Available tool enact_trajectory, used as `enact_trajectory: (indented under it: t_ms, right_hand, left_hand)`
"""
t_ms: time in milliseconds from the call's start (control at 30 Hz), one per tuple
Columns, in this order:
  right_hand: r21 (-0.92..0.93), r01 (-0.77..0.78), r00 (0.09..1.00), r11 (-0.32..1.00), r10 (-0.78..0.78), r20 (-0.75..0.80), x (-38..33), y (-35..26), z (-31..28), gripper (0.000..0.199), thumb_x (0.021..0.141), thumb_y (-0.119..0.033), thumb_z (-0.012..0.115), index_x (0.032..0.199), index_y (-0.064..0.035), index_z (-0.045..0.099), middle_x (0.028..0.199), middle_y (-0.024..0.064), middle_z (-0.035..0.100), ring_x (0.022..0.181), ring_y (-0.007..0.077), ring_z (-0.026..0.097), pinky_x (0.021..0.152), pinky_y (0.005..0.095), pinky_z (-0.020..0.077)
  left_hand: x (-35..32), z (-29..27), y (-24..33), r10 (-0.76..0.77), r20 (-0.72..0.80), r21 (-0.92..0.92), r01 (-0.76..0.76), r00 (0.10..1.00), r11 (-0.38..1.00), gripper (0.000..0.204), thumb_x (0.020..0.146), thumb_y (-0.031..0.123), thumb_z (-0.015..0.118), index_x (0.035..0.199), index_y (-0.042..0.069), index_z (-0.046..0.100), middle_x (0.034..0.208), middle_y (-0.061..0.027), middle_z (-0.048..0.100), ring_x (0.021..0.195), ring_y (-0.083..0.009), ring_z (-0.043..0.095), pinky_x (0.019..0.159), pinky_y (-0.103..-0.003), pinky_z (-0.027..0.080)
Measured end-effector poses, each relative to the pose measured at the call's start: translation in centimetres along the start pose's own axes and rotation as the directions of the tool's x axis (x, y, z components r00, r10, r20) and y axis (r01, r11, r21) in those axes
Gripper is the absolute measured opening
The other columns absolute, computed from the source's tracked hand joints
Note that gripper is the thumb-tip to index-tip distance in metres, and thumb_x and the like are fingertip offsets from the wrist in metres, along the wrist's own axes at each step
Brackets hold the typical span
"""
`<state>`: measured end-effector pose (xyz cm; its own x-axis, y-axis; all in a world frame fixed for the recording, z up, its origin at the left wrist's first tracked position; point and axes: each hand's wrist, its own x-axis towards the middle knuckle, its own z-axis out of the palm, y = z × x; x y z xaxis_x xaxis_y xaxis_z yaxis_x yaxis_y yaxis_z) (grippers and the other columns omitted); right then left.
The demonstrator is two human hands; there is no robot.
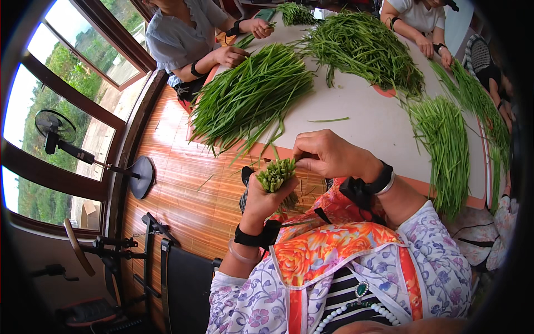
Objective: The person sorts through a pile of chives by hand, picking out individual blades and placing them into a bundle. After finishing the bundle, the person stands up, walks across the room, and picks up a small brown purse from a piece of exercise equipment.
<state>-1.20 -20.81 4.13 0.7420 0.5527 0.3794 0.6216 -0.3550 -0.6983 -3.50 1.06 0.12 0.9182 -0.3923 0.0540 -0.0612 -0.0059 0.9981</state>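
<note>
My left hand (261,201) is wrapped round a bunch of garlic chives (276,175), with the cut stem ends pointing up. Thumb and forefinger of my right hand (336,157) are pinched together at the right edge of those stem ends. Whatever lies between these fingertips is too small to make out. Both hands are in front of the table's near edge, above my lap. Just beyond them, a heap of long chives (253,92) covers the left part of the pale table (359,131), its leaves hanging over the edge.
More chives form a large pile (367,53) at the back and a flat bundle (442,150) on the right. Co-workers handle stems at the far left (231,55) and far right (434,49). A standing fan (142,175) and exercise equipment (147,245) occupy the floor at left.
</note>
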Motion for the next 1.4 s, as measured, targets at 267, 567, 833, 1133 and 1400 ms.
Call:
enact_trajectory:
  t_ms: [267,567,833,1133,1400]
  right_hand:
    - [-0.364,-0.34,0.895,0.867,0.179,-0.408,2.8,11.9,-4.0,0.016,0.084,-0.006,0.067,0.099,0.0001,0.064,0.093,0.0139,0.065,0.082,0.0306,0.065,0.075,0.0385,0.0516]
    - [-0.501,-0.531,0.845,0.683,0.384,-0.372,4.5,14.8,-3.0,0.02,0.082,-0.008,0.071,0.102,-0.0058,0.068,0.109,0.0141,0.062,0.099,0.0362,0.063,0.085,0.0451,0.0523]
    - [-0.372,-0.504,0.836,0.779,0.331,-0.438,1.4,13.7,-5.0,0.015,0.083,-0.016,0.071,0.093,-0.0052,0.071,0.087,0.0126,0.068,0.084,0.0337,0.065,0.075,0.0416,0.0523]
    - [0.278,-0.528,0.788,0.803,0.585,-0.194,-3.0,9.4,-6.6,0.013,0.096,-0.007,0.057,0.088,0.0025,0.06,0.07,0.0025,0.062,0.064,0.008,0.056,0.061,0.025,0.0479]
    - [0.224,-0.462,0.789,0.858,0.513,-0.338,-4.9,8.7,-5.7,0.017,0.097,-0.007,0.055,0.104,0.0003,0.069,0.076,0.0002,0.063,0.062,0.0049,0.056,0.053,0.019,0.0475]
  left_hand:
    - [-0.5,-1.1,1.2,-0.104,-0.071,-0.362,0.071,0.992,0.93,0.017,0.081,0.0,0.071,0.097,0.0,0.066,0.079,-0.0036,0.066,0.071,-0.0141,0.064,0.068,-0.028,0.052]
    - [-0.4,-1.7,1.1,-0.14,-0.015,-0.361,0.126,0.99,0.924,0.027,0.082,0.0,0.072,0.107,-0.004,0.064,0.082,-0.0048,0.066,0.071,-0.0145,0.064,0.068,-0.028,0.053]
    - [-0.2,-1.7,0.7,-0.178,-0.055,-0.397,0.142,0.982,0.907,0.016,0.082,-0.001,0.071,0.096,-0.002,0.064,0.079,-0.005,0.064,0.067,-0.0146,0.063,0.064,-0.03,0.053]
    - [0.0,-1.2,0.1,-0.155,-0.097,-0.284,0.122,0.983,0.951,0.007,0.084,0.003,0.071,0.083,0.001,0.064,0.071,-0.0025,0.064,0.065,-0.0115,0.061,0.063,-0.026,0.049]
    - [-0.1,0.1,1.2,-0.138,-0.094,-0.182,0.12,0.986,0.976,0.007,0.083,0.003,0.072,0.082,0.002,0.065,0.071,-0.001,0.063,0.066,-0.0096,0.06,0.062,-0.026,0.049]
